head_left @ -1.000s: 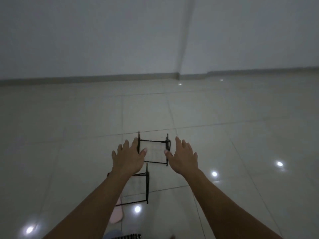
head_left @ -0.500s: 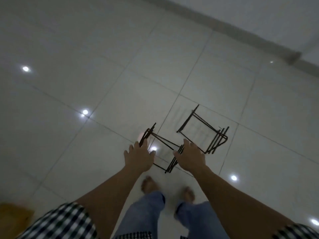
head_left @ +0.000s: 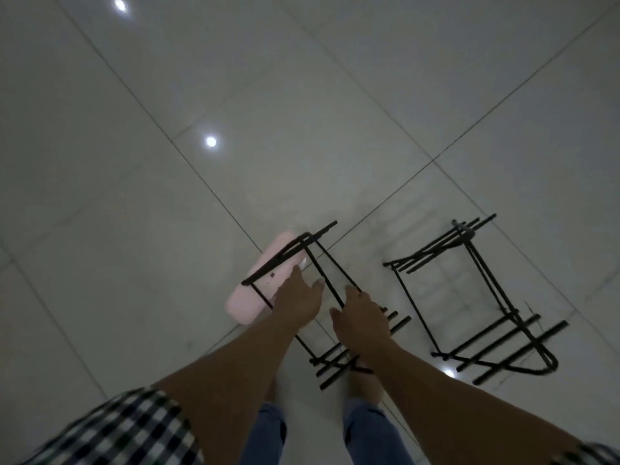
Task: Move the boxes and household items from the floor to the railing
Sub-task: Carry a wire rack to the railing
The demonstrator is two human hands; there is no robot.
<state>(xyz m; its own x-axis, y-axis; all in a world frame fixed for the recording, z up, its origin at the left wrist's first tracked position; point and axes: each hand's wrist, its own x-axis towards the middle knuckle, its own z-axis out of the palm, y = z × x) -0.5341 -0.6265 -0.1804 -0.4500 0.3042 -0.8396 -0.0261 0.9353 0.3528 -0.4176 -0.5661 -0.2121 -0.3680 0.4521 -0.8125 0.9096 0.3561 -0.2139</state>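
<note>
On the floor (head_left: 302,112), poised to grasp the nearer wire rack (head_left: 322,274) by the pink box (head_left: 255,290), left hand (head_left: 297,302) open and empty, right hand (head_left: 361,318) on a rod, grip unclear; calls next for closing both and lifting.

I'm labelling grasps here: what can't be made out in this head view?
Right hand: its own back hides whether fingers close on the near rack.
Pink object: partly covered by rack and left hand; dim, identity unclear.
Feet: blurred, partly behind forearms.
Railing: outside the frame.
</note>
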